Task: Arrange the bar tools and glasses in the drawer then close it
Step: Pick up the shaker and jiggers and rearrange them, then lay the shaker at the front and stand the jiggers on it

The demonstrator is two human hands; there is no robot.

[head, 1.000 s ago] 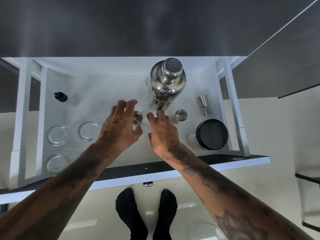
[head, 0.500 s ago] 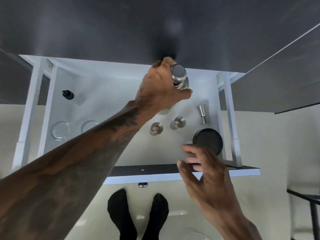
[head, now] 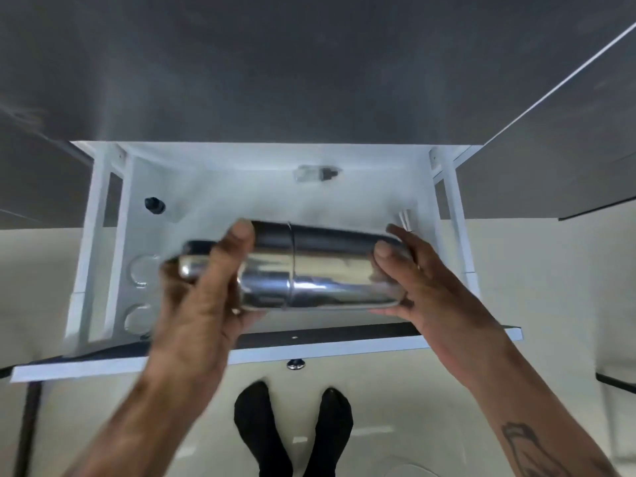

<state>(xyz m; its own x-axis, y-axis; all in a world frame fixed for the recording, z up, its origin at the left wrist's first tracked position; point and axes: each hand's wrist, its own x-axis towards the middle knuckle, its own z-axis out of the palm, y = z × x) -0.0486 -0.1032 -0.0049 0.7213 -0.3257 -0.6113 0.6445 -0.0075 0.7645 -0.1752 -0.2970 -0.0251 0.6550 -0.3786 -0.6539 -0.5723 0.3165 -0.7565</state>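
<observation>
The steel cocktail shaker (head: 327, 270) lies on its side in the air above the open white drawer (head: 241, 194), cap end to the left. My left hand (head: 203, 297) grips its cap and neck. My right hand (head: 413, 280) cups its base. Two clear glasses (head: 142, 270) (head: 137, 318) stand at the drawer's left side, partly behind my left hand. A small black-capped bottle (head: 154, 205) stands at the back left. A clear bottle with a dark cap (head: 315, 173) lies at the back wall. The shaker and my hands hide the drawer's middle and right.
The drawer's front panel (head: 344, 349) with a small metal knob (head: 296, 364) juts toward me. A dark countertop (head: 309, 80) overhangs the drawer's back. My feet in black socks (head: 292, 428) stand on the pale floor below. A thin metal tool (head: 404, 220) shows by the right wall.
The shaker stood upright in the drawer with only my left hand on its top; now it is lifted and turned sideways, held by both hands. My right hand moved up onto its base.
</observation>
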